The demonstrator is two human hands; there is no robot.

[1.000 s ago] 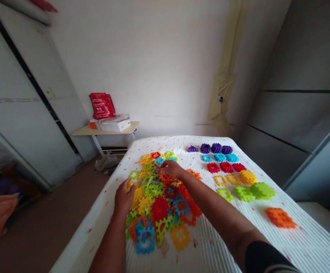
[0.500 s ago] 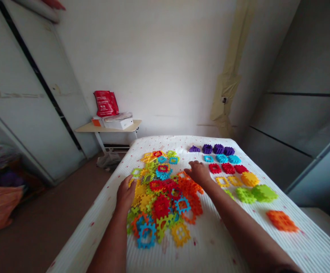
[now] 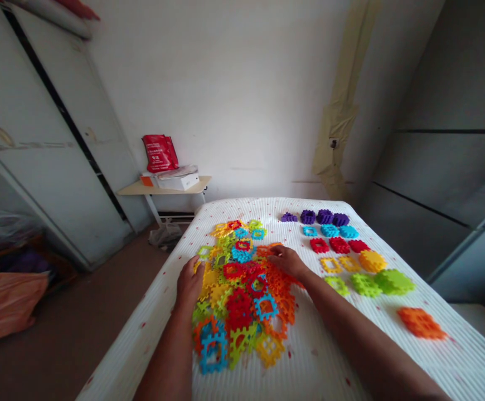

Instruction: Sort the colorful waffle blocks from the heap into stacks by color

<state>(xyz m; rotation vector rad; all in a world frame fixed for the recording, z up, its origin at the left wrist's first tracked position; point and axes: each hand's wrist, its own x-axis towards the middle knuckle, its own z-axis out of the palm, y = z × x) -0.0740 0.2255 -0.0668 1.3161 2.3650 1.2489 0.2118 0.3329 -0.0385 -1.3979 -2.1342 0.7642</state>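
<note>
A mixed pile of toothed plastic building tiles lies on the bed in front of me. My left hand (image 3: 190, 283) rests at the pile's left edge, fingers apart, beside yellow tiles (image 3: 217, 295). On the other side, my right hand (image 3: 288, 260) has its fingers bent down around one of the orange tiles (image 3: 282, 292); its fingertips are partly hidden. Red tiles (image 3: 239, 307) lie mid-pile, and a blue frame tile (image 3: 214, 356) is at the near end. Green tiles (image 3: 242, 337) are mixed in.
Right of the pile are rows by colour: purple tiles (image 3: 308, 216), light blue tiles (image 3: 329, 231), red tiles (image 3: 338, 245), yellow tiles (image 3: 373, 260), green tiles (image 3: 394, 282) and orange tiles (image 3: 421, 323). A small table (image 3: 131, 190) with a red bag (image 3: 160, 153) stands behind left.
My right hand has come down and left onto the orange tiles, its fingers now bent. The left hand stays at the pile's edge. The view has shifted slightly.
</note>
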